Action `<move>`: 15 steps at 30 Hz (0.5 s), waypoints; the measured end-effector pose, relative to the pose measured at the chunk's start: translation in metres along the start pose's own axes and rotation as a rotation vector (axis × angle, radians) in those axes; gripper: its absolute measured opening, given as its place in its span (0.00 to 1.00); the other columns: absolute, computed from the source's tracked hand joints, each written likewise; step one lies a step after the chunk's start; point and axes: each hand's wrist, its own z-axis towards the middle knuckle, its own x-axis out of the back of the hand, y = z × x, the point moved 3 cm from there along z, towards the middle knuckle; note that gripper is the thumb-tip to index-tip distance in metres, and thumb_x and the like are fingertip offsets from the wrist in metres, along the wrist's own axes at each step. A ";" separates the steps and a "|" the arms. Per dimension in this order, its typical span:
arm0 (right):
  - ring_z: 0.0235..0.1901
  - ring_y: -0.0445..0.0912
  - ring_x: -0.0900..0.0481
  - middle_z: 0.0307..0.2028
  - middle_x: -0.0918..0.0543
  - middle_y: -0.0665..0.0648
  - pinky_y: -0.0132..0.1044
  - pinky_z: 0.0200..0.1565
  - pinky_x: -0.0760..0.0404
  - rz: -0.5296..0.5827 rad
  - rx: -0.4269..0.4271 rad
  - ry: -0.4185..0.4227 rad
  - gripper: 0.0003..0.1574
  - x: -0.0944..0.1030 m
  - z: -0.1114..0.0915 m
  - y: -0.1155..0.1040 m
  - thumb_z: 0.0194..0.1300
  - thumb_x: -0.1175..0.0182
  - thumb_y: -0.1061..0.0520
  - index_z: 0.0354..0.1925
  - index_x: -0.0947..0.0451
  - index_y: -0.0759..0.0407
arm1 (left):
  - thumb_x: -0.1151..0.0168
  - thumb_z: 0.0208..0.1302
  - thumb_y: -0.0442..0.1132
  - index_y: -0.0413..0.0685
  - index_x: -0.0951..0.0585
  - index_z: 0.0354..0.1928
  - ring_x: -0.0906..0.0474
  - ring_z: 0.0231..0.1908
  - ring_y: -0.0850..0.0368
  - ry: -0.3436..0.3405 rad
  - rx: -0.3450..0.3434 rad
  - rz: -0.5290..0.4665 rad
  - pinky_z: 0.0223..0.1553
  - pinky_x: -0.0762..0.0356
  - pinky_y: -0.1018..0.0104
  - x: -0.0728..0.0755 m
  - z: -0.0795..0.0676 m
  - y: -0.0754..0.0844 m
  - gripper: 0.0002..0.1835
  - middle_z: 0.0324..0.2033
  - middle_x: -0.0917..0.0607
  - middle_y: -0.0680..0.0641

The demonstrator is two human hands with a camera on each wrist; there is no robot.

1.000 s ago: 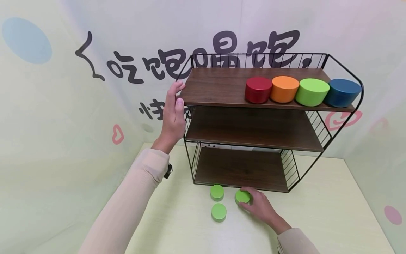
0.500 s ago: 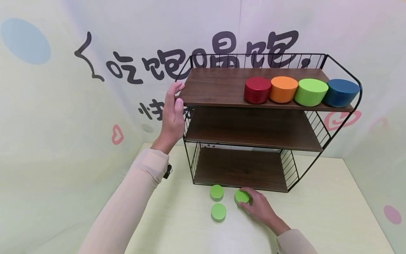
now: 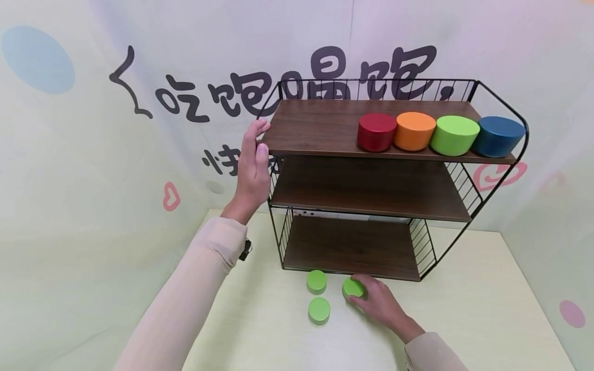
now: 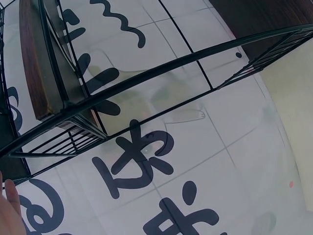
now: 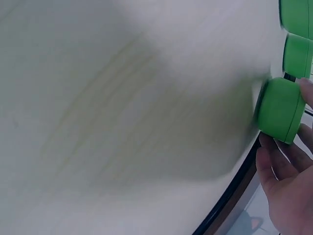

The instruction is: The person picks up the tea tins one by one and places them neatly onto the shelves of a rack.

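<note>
A three-tier rack of dark wooden boards (image 3: pixel 315 123) and black wire stands on a pale table. At its upper left corner my left hand (image 3: pixel 250 170) holds the side frame, thumb near the front edge of the top board. Only part of that hand shows in the left wrist view. On the table before the rack, my right hand (image 3: pixel 378 304) grips a small green round tin (image 3: pixel 352 288) between thumb and fingers. The same green tin (image 5: pixel 279 110) shows on its side in the right wrist view. Two matching green tins, a rear one (image 3: pixel 316 281) and a front one (image 3: pixel 319 310), sit left of it.
Along the top board's right part stand a red tin (image 3: pixel 377 132), an orange tin (image 3: pixel 414 131), a larger-looking light green tin (image 3: pixel 455 135) and a blue tin (image 3: pixel 498 136). A printed cloth wall (image 3: pixel 195 46) hangs behind the pale table (image 3: pixel 482 309).
</note>
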 end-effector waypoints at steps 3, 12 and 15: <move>0.52 0.55 0.18 0.51 0.16 0.59 0.49 0.54 0.21 -0.034 0.024 -0.004 0.31 0.002 0.001 -0.004 0.53 0.25 0.50 0.54 0.19 0.61 | 0.63 0.71 0.31 0.30 0.35 0.64 0.33 0.64 0.41 0.007 -0.009 0.000 0.69 0.42 0.55 -0.002 -0.002 -0.013 0.22 0.59 0.27 0.30; 0.49 0.52 0.16 0.50 0.15 0.57 0.47 0.51 0.19 -0.097 0.110 0.015 0.31 0.015 0.003 -0.019 0.54 0.26 0.46 0.53 0.18 0.59 | 0.61 0.72 0.36 0.37 0.34 0.66 0.33 0.65 0.46 0.008 -0.014 -0.012 0.68 0.41 0.56 -0.002 -0.004 -0.023 0.23 0.61 0.26 0.36; 0.47 0.51 0.16 0.49 0.15 0.56 0.46 0.48 0.18 -0.114 0.163 0.023 0.30 0.018 0.003 -0.025 0.55 0.26 0.46 0.52 0.18 0.59 | 0.62 0.72 0.36 0.37 0.34 0.66 0.33 0.65 0.46 0.009 -0.007 -0.008 0.68 0.41 0.55 -0.003 -0.004 -0.024 0.23 0.61 0.26 0.36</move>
